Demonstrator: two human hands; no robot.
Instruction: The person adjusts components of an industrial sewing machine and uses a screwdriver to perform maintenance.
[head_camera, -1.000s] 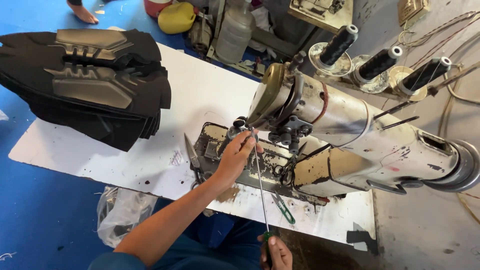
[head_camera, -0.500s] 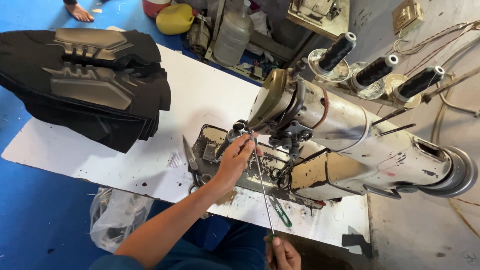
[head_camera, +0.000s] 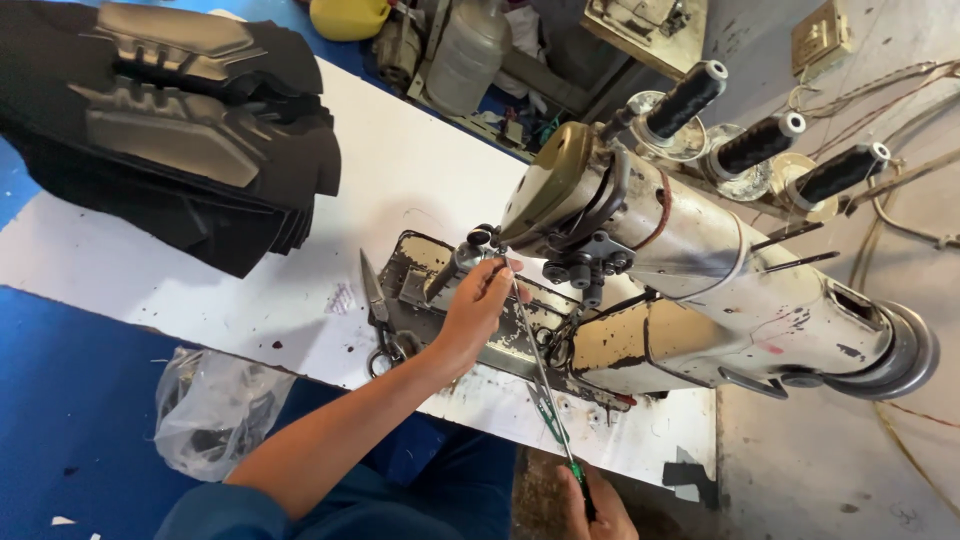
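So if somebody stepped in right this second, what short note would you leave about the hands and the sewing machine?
Left hand: fingertips at the needle area under the sewing machine head, pinching something too small to tell.
Right hand: grip on the handle of a long screwdriver, tip up at the needle area.
Scissors lie on the table left of the machine bed; black pieces stacked far left.
Done or left: cannot tell; both hands at the needle.

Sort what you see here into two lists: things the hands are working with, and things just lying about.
In hand:
left hand at the needle area of the worn cream metal sewing machine
right hand gripping the long thin green-handled screwdriver

Lying about:
dark metal scissors
stack of black moulded panels
three black thread spools
clear plastic bag
yellow container
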